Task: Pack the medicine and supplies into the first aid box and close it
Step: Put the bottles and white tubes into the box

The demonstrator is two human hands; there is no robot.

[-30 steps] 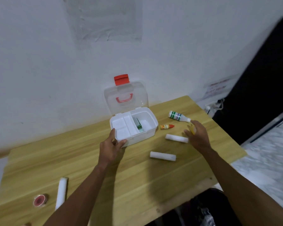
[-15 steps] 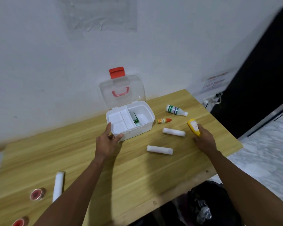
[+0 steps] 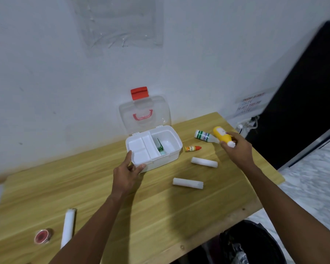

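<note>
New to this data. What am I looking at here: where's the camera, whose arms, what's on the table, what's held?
There is no robot: a person works with bare hands, and the one wide-angle camera sits on their head, looking forward and down. The left hand steadies the near corner of the white first aid box, whose clear lid stands open; a green packet lies inside. The right hand holds a yellow bottle above the wooden table. On the table lie a green-and-white bottle, a small orange dropper bottle, three white rolls and a red tape roll.
</note>
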